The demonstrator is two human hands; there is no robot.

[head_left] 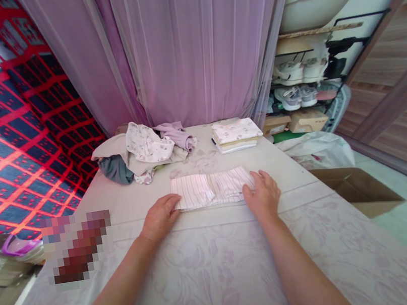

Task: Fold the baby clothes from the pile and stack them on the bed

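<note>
Item 1, left side: a red and dark blue patterned cloth (1, 131) is hung as a wall beside the bed (223, 282). A blurred patch is seen on the bed near its left edge; its contents cannot be told.

Item 2: a loose pile of unfolded clothes (142, 154) is heaped at the far left part of the bed, against the mauve curtain (190, 42). Grey, white printed and lilac pieces are mixed in it.

Item 3: the left hand (160, 219) is laid flat on the bed cover, fingers held together, with the fingertips touching the left end of the striped garment (212, 188).

Item 4: the striped garment, white with thin pink stripes, is folded into a long flat band and lies across the middle of the bed, between the two hands and well short of the pile.

Item 5: the right hand (262, 193) is pressed palm down on the right end of the striped garment, fingers slightly spread and curled over its edge. Nothing is pinched by either hand.

Item 6: a stack of folded clothes (235, 135) is set at the far right corner of the bed, apart from the striped garment.

Item 7, off the right edge: a white bag (318, 150) and an open cardboard box (358, 188) are seen on the floor, with a shoe rack (304, 86) holding pale shoes behind them.
</note>
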